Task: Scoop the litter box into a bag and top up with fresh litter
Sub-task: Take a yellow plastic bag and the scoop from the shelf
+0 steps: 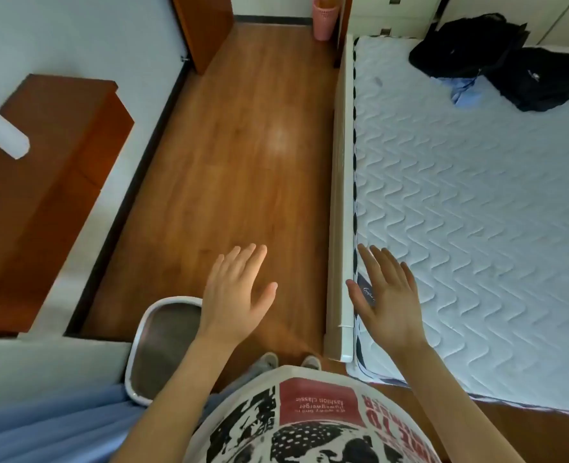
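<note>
A bare quilted mattress (477, 195) is seen filling the right side of the view, with dark clothing (510, 71) heaped at its far end. A strip of wooden floor (243, 145) runs between the bed frame (341, 195) and the white wall, and a reddish wooden cabinet (42, 178) stands at the left. A pink basket (325, 20) is seen at the far end of the floor.

The litter box (163, 345), white-rimmed and holding grey litter, lies on the floor just beside the person's feet, at lower left, partly hidden by the left forearm.

Both hands are held out, palms down, with fingers straight and spread. Nothing is held in the left hand (239, 295), which hangs above the floor near the box's far corner; nothing is held in the right hand (386, 295), which hangs over the mattress edge. The grip of each is therefore open and empty.

No scoop, bag or fresh litter can be made out. The task is judged to be at its very start: nothing has been scooped, and scooping, bagging and topping up are all left.
</note>
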Motion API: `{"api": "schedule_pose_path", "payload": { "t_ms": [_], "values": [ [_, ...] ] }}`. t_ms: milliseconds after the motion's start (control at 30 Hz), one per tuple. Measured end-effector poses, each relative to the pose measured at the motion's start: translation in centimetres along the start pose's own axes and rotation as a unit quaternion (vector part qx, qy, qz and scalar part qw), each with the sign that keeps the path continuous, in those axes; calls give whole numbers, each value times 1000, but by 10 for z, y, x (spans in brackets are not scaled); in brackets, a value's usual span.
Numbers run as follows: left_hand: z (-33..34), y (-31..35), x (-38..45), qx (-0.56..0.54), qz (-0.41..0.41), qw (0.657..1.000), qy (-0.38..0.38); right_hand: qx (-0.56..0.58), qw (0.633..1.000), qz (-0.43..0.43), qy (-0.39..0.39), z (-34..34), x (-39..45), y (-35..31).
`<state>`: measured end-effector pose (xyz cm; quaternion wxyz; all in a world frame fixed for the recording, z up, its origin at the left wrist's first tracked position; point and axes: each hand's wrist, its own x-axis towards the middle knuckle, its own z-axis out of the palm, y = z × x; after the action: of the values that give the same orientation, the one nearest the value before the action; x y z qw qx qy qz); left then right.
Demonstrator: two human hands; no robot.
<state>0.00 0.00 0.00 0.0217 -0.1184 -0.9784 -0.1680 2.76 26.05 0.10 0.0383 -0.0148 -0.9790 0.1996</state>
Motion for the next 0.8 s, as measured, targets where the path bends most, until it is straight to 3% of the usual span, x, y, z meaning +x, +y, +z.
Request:
{"api": "schedule_pose_path", "payload": {
  "t_ms": [267,533,800],
  "values": [
    [-4,32,45,21,53,998,25,-32,995,-95,5,1,48,-2],
    [-4,9,114,4,6,1000,24,5,996,-88,11,7,124,-11],
    [-1,-48,243,5,13,1000,8,29,997,-76,19,36,255,-31]
  ]
}}
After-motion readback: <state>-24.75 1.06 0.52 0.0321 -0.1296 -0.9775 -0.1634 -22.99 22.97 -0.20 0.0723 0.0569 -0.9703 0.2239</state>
